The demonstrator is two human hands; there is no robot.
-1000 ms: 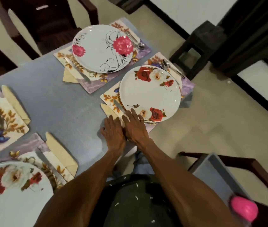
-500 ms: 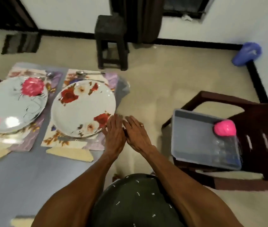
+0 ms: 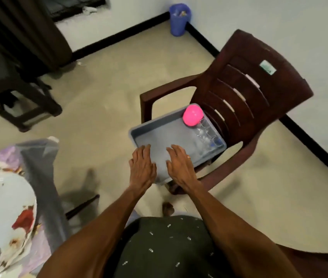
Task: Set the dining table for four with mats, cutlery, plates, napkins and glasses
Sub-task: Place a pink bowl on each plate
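Now, two hands at frame centre, both palm-down with fingers straight and slightly spread, gripping nothing: left hand (image 3: 142,167) over the near left part of a grey tray (image 3: 159,135), right hand (image 3: 180,167) just beside it over the tray's near edge, with a ring on one finger. Cannot tell whether the fingertips touch the tray or hover above it.

One tray, resting on the seat of one dark brown plastic chair (image 3: 245,85) at centre right. Inside the tray, along its far right side, a cluster of clear glasses (image 3: 206,130), blurred, so no sure count; several at least. One bright pink round object (image 3: 192,114) in the tray's far corner, just beside the glasses and close against the chair back.

One white plate (image 3: 4,213) with red flower print at lower left, cut off by the frame edge, lying on one lilac floral mat (image 3: 36,251). One corner of the grey-covered table (image 3: 40,177) showing beside it, its cloth hanging down.

Two bare forearms reaching up from the bottom edge, above a dark green garment with small white marks.

Beige floor across the middle. White walls with a black skirting strip along the top and right. One blue bin (image 3: 179,19) in the corner at top centre. One dark stool (image 3: 12,93) at left, dark curtain (image 3: 22,31) at upper left.
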